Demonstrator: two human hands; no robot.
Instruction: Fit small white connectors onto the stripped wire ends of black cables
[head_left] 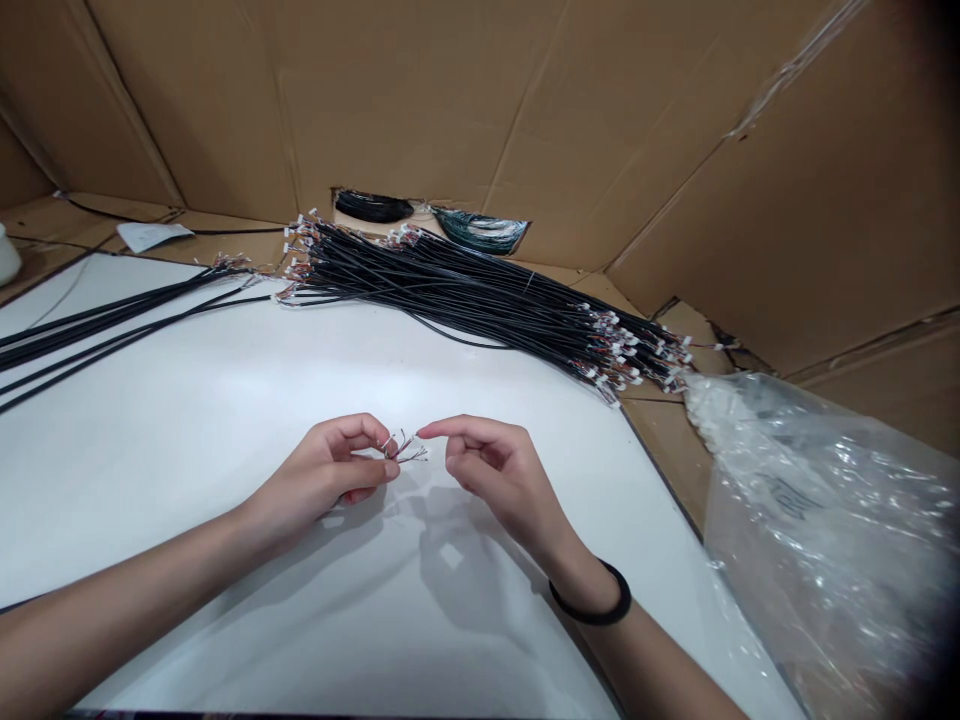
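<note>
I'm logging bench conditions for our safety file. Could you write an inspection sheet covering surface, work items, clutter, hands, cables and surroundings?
Surface: white tabletop, with shadows under the hands.
Work items: a small cluster of thin wires; exact count too small to tell.
Clutter: clear plastic bag at the right; paper slip at the rear left.
Hands: left hand pinches the wires; right hand points its index finger at their tips, contact unclear.
Cables: large black cable bundle across the rear, with white connectors; looser black cables at the left.
Surroundings: cardboard walls behind.
</note>
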